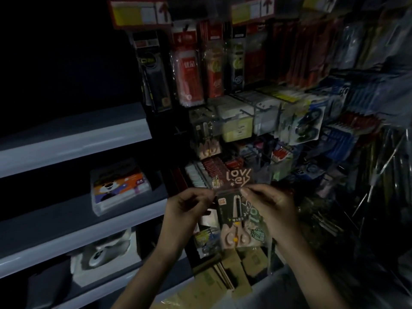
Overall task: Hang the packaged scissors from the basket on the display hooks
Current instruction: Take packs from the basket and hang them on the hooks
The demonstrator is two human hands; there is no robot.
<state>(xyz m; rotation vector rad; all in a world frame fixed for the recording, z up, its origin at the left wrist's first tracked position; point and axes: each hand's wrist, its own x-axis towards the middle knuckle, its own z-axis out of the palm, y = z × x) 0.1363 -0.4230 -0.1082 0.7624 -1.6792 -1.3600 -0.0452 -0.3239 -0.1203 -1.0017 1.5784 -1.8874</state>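
- While your left hand (189, 205) pinches the packaged scissors (234, 217) at the top left, your right hand (270, 205) pinches the top right.
- Stocked display hooks (247, 112) hang above.

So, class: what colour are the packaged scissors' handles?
Pale pink handles, seen in the head view.

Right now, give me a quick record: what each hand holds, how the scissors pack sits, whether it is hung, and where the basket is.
scissors pack: upright, pink handles at the bottom, in front of the hanging goods
left hand: pinches the pack's left edge
right hand: pinches its right edge
hung: cannot tell, too dark to see a hook
basket: not in view
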